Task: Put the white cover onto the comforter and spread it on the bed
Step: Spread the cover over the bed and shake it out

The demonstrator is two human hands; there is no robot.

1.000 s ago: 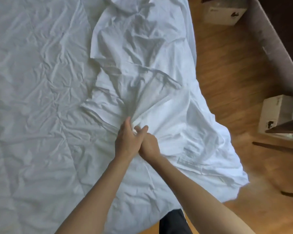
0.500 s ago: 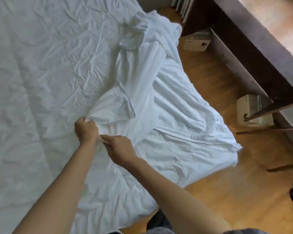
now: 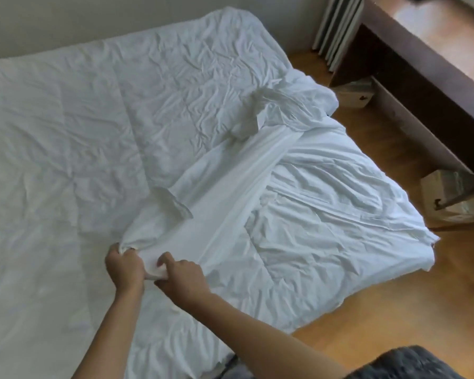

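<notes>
While the limp, light white cover (image 3: pixel 230 187) is draping mid-frame, left hand (image 3: pixel 125 265) and right hand (image 3: pixel 182 274) are pinching, apparently, its bunched edge.

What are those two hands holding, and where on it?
Both hands grip the white cover at its bunched near end: the left hand and the right hand side by side.

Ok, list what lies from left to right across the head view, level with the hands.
Comforter → left hand → right hand → white cover → wooden floor.
</notes>
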